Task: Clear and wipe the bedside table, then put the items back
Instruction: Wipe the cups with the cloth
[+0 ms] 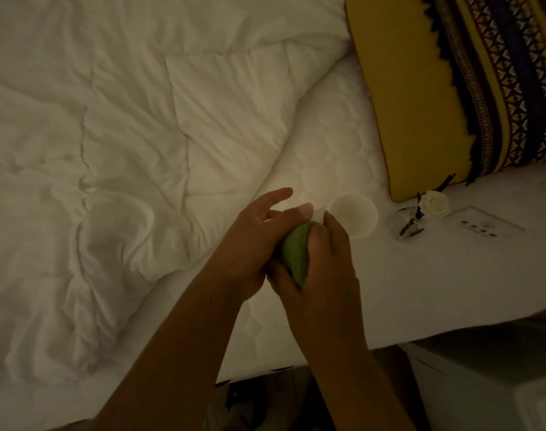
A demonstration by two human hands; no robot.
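A bunched green cloth [295, 253] is pressed between both hands above the bed's white mattress [421, 275]. My right hand [321, 269] wraps around it from the right, fingers closed on it. My left hand [256, 244] holds it from the left, with the index finger and thumb stretched out. Just beyond the hands a white cup [354, 214] lies on the mattress. To its right lie a small glass vase [410, 223] with dark sticks and a white rose [433, 203], and a flat white card [483, 223]. The bedside table [489, 377] shows at the lower right, white and dim.
A rumpled white duvet [109, 150] covers the left part of the bed. A yellow cushion [452, 88] with a dark patterned band lies at the top right. Dark floor shows below the mattress edge between my arms.
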